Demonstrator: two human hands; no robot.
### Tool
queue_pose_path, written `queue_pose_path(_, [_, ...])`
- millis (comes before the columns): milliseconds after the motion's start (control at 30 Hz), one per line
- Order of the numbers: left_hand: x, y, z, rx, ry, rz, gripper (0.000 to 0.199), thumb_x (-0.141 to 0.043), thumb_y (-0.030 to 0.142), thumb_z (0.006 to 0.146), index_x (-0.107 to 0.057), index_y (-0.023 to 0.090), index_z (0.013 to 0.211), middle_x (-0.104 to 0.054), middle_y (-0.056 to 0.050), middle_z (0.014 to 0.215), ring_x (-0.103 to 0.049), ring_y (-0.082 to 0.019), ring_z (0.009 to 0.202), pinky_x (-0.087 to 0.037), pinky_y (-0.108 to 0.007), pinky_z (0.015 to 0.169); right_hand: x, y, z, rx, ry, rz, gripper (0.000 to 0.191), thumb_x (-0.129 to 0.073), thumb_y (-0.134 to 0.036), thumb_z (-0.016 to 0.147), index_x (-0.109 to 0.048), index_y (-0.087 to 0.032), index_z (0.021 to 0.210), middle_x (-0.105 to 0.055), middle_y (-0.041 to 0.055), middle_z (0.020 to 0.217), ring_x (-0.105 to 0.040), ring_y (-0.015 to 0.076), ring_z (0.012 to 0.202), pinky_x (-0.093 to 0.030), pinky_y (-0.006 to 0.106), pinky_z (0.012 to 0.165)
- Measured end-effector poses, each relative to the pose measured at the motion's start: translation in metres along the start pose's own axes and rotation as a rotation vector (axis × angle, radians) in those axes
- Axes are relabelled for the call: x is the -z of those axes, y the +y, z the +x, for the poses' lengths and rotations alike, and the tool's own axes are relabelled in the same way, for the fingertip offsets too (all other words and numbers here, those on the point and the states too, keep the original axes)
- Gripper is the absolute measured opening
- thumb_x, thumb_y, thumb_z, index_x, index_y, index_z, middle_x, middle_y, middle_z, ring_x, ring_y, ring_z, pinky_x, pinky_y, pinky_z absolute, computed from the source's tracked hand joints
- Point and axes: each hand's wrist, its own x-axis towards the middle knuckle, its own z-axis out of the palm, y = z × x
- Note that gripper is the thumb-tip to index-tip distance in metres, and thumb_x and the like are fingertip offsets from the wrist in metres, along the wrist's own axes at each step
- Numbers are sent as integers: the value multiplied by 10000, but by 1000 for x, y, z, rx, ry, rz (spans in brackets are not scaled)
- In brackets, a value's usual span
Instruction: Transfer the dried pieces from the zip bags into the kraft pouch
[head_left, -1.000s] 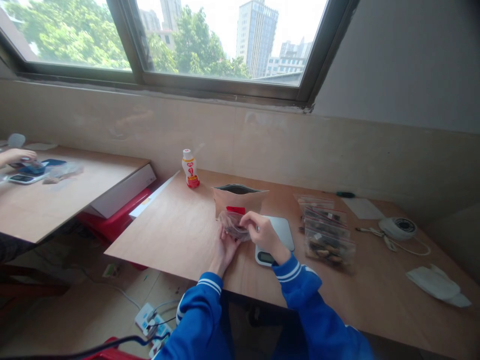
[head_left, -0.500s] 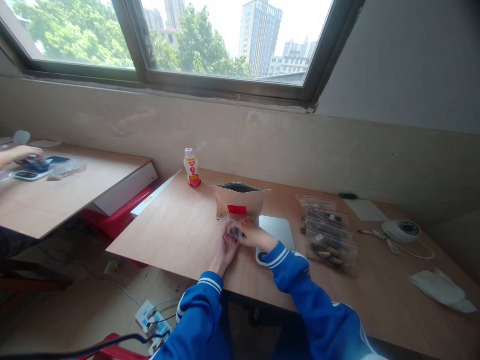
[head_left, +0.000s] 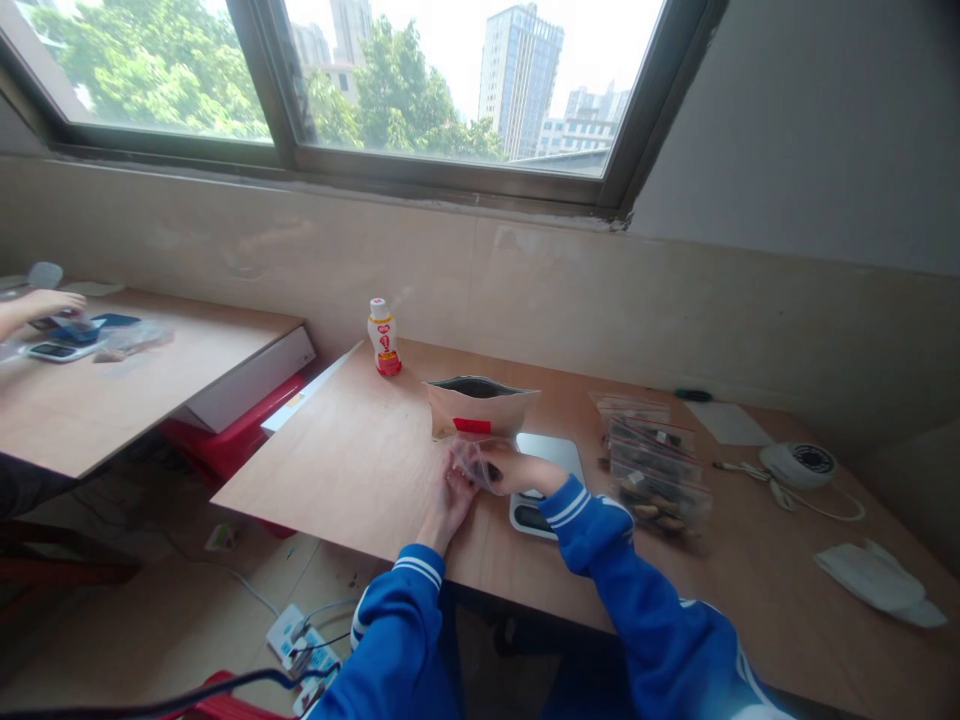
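Observation:
Close to the table's front edge, my left hand (head_left: 452, 497) grips a thin clear plastic bag (head_left: 469, 458) from the left. The fingers of my right hand (head_left: 521, 470) are closed at the bag's right side. A small dark piece shows by those fingertips, too blurred to name; whether it lies inside the bag I cannot tell. Just behind the bag stands a brown paper pouch (head_left: 446, 408) with a red label, its top gaping open. A flat silver kitchen scale (head_left: 551, 455) lies under and beyond my right wrist, partly covered by it.
Several zip bags of dark and brown dried pieces (head_left: 660, 505) lie to the right. Farther right are a white dome camera (head_left: 795, 465) with a cable and a crumpled white cloth (head_left: 877, 580). A drink bottle (head_left: 385, 340) stands back left. Another person's hand (head_left: 49, 303) works at the left table.
My right hand has shifted slightly right, uncovering more of the scale's display. The plastic bag is drawn wider between my hands, and the dark piece now shows nearer the right fingertips.

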Motion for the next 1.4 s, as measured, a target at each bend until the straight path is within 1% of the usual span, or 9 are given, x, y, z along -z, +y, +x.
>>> queue_pose_path(100, [0, 1, -1, 0, 3, 8, 259, -468, 341, 931, -640, 194, 1057, -709, -46, 953, -662, -168, 902, -528, -360, 879, 0, -1, 2, -20, -3, 15, 285, -653, -25, 653, -691, -183, 888, -697, 67, 996, -625, 241, 941, -466, 340, 855])
queue_pose_path(233, [-4, 2, -3, -1, -24, 41, 361, -438, 433, 930, -583, 244, 1202, -683, -56, 1110, -629, -218, 1029, -491, -435, 931, 5, 0, 4, -76, 100, 113, 337, -617, 11, 666, -696, -192, 923, -698, 49, 980, -629, 221, 908, -480, 334, 827])
queue_pose_path(400, [-10, -1, -4, 8, -43, 120, 464, -457, 496, 908, -572, 189, 1236, -683, -88, 1100, -631, -203, 1016, -462, -374, 971, 8, -2, 5, -159, 269, 279, 315, -652, -57, 705, -688, -190, 988, -702, 41, 936, -643, 203, 842, -500, 316, 768])
queue_pose_path(567, [-9, -3, -2, 32, -67, 147, 399, -470, 440, 918, -598, 186, 1198, -683, -78, 1115, -622, -204, 1059, -428, -371, 1024, 3, -8, 6, -184, 299, 414, 232, -666, -167, 756, -692, -186, 985, -722, 47, 898, -665, 216, 821, -517, 319, 743])
queue_pose_path(700, [-6, -4, -1, 38, -58, 150, 400, -443, 427, 931, -573, 198, 1233, -643, -88, 1214, -574, -240, 1168, -403, -427, 1057, 1, -10, 4, -216, 330, 450, 242, -639, -128, 749, -682, -173, 983, -725, 46, 889, -675, 205, 804, -522, 319, 743])
queue_pose_path(867, [-6, -6, -1, 20, -47, 150, 437, -414, 442, 939, -535, 204, 1285, -619, -96, 1259, -556, -232, 1202, -340, -417, 1112, -3, -13, -1, -306, 492, 437, 285, -577, -62, 738, -661, -164, 991, -723, 53, 889, -678, 187, 814, -521, 321, 773])
queue_pose_path(1067, [-7, -6, -1, 1, -54, 139, 438, -405, 436, 946, -556, 170, 1259, -624, -108, 1251, -556, -225, 1200, -334, -382, 1115, -15, -14, -3, -400, 648, 481, 198, -617, -144, 734, -650, -172, 927, -722, 44, 822, -680, 193, 773, -535, 327, 747])
queue_pose_path(1200, [-7, -6, 0, 7, -44, 137, 419, -396, 430, 949, -596, 157, 1197, -648, -107, 1205, -575, -222, 1171, -371, -363, 1086, -18, -16, -3, -428, 679, 448, 208, -611, -164, 743, -649, -180, 947, -728, 54, 839, -684, 207, 783, -538, 347, 756])
queue_pose_path(1400, [-6, -6, 0, -3, -35, 123, 372, -427, 441, 935, -614, 206, 1156, -644, -80, 1208, -602, -204, 1116, -440, -352, 1023, -19, -18, -4, -439, 636, 437, 213, -576, -170, 764, -636, -189, 968, -722, 54, 865, -683, 218, 821, -531, 368, 789])
